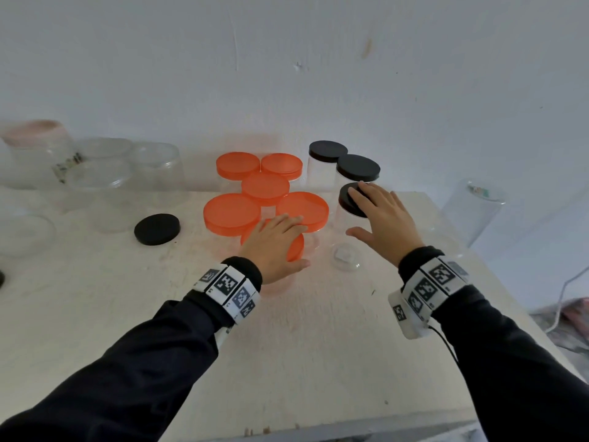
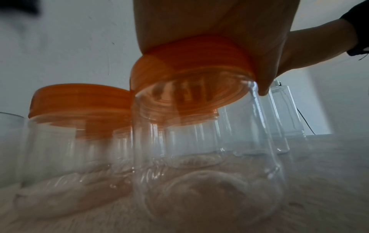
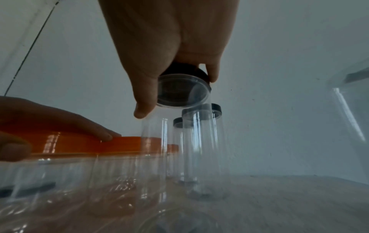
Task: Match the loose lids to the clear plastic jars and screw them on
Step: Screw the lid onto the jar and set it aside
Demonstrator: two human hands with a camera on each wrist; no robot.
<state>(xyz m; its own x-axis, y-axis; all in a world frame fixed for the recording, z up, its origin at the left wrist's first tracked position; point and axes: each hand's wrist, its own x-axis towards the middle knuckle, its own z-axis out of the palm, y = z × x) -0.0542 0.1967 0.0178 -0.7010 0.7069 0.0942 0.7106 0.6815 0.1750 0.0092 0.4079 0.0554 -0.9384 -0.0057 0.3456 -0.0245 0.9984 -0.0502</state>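
Orange lids (image 1: 232,212) top clear jars (image 1: 318,177) at centre frame, with black lids (image 1: 358,167) right of them and one more black lid (image 1: 157,229) loose at left. The table (image 1: 95,314) is pale cream and the wall (image 1: 287,59) white. Black sleeves (image 1: 127,362) carry white wristbands (image 1: 228,287) with black square codes. A blurred lid (image 1: 35,132), upper left, looks pinkish.

Six orange-lidded jars (image 1: 232,213), three black-lidded jars (image 1: 358,167), one loose black lid (image 1: 156,229).

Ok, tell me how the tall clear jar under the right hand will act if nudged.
Probably tips easily: the tall jar is narrow and high. It looks empty, so likely light, sliding on the table. Thin clear walls may flex when squeezed.
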